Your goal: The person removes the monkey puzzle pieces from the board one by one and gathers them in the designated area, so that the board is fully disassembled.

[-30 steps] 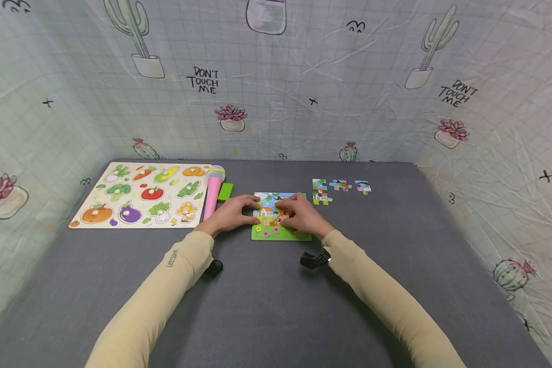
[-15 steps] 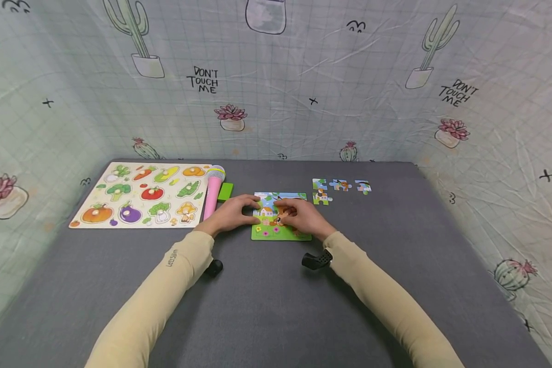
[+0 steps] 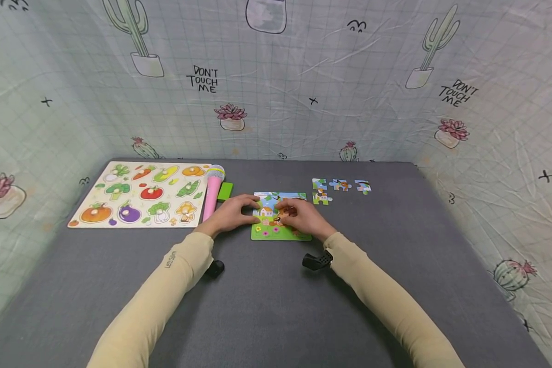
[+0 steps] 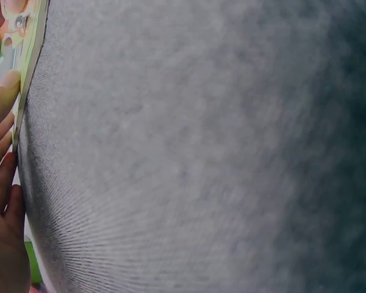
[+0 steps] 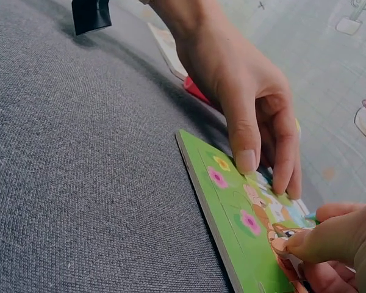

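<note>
A jigsaw puzzle board (image 3: 280,235) with a house, flowers and an orange animal lies flat on the grey table. My left hand (image 3: 232,212) rests at its left side, thumb and fingertips touching the edge with a gap between them. In the right wrist view this left hand (image 5: 247,91) presses the thumb on the board's green part. My right hand (image 3: 305,217) is over the right half of the board, thumb and fingers pinching a puzzle piece (image 5: 280,244) at the animal picture. The fingers hide most of that piece. Several loose puzzle pieces (image 3: 322,197) lie beyond the right hand.
A vegetable puzzle board (image 3: 138,194) lies at the left. A pink toy microphone (image 3: 212,194) rests along its right edge, next to a green block (image 3: 225,191). Patterned cloth (image 3: 276,92) walls stand behind the table and at both sides.
The right thumb and fingers have drawn closer together over the animal picture, and the right hand has shifted very slightly. The left hand and the loose pieces stay where they were.
</note>
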The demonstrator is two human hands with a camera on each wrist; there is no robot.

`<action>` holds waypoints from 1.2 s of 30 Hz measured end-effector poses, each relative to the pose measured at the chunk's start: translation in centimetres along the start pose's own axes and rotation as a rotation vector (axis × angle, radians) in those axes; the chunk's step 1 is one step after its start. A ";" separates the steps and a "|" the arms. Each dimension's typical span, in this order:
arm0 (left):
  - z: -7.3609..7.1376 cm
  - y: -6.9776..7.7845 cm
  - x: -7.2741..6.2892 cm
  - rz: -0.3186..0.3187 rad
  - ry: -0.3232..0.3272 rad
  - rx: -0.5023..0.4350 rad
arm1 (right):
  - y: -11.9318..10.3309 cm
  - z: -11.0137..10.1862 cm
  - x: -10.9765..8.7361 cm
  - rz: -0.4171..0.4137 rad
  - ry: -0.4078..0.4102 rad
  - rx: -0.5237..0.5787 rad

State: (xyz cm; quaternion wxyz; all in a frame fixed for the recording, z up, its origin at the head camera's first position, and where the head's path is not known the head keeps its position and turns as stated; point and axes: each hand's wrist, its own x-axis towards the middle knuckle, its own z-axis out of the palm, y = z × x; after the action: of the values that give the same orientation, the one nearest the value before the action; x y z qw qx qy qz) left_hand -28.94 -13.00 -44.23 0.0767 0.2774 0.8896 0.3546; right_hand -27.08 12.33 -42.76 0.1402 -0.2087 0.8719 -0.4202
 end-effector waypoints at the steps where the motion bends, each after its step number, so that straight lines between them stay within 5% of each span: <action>1: 0.0 0.0 0.0 0.000 0.004 -0.004 | 0.0 0.0 0.0 0.005 -0.001 -0.004; 17: 0.1 0.1 -0.2 0.010 0.033 -0.009 | 0.6 -1.3 -1.5 0.055 0.067 0.043; 23: 0.0 0.2 -0.2 -0.010 0.023 0.010 | 2.0 -3.6 -2.7 0.077 0.109 0.038; 36: 0.1 0.2 -0.3 -0.012 0.022 0.013 | 6.8 -9.2 -4.3 0.261 0.286 0.139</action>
State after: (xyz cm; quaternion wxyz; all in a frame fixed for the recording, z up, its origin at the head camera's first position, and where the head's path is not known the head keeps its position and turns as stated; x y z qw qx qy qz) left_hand -28.58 -12.97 -44.20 0.0674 0.2686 0.8944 0.3513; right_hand -28.84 24.41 -42.30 0.0821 -0.0220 0.8716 -0.4828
